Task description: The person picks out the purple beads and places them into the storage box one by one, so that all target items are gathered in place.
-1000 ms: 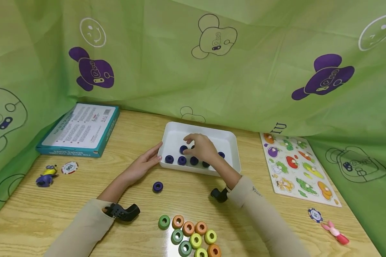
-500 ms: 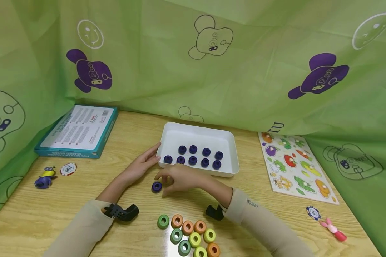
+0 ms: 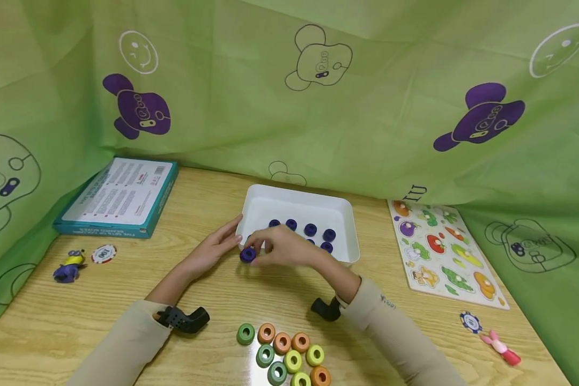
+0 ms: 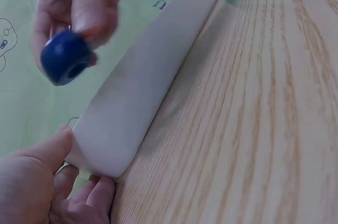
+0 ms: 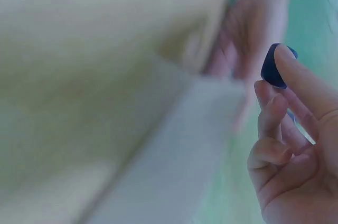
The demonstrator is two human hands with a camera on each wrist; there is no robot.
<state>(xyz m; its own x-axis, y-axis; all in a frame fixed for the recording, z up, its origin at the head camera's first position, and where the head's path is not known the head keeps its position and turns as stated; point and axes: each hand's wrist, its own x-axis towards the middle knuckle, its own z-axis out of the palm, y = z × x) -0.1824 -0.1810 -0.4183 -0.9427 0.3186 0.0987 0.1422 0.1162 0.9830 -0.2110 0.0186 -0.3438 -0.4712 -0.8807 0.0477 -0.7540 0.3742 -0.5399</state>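
My right hand point(image 3: 286, 246) pinches a dark purple bead point(image 3: 247, 254) with a hole through it, between thumb and fingers. It hangs just outside the front left corner of the white tray point(image 3: 352, 225). In the right wrist view, the thumb presses on the bead point(image 5: 271, 68). My left hand point(image 3: 212, 252) holds the tray's left corner; in the left wrist view its thumb and fingers point(image 4: 100, 197) are around that corner. Inside the tray sit several purple beads point(image 3: 310, 230) in two rows, the front row partly hidden by my right hand.
Several green, orange and yellow beads point(image 3: 292, 361) lie near the front edge. A teal box point(image 3: 118, 193), a minion figure point(image 3: 69, 265) and a poker chip point(image 3: 104, 253) are at left. A vegetable puzzle board point(image 3: 446, 252), another chip point(image 3: 470, 322) and a pink figure point(image 3: 502, 347) are at right.
My right hand came out of the tray to the single purple bead on the table, picked it up and lifted it toward the tray. My left hand stays at the tray's corner.
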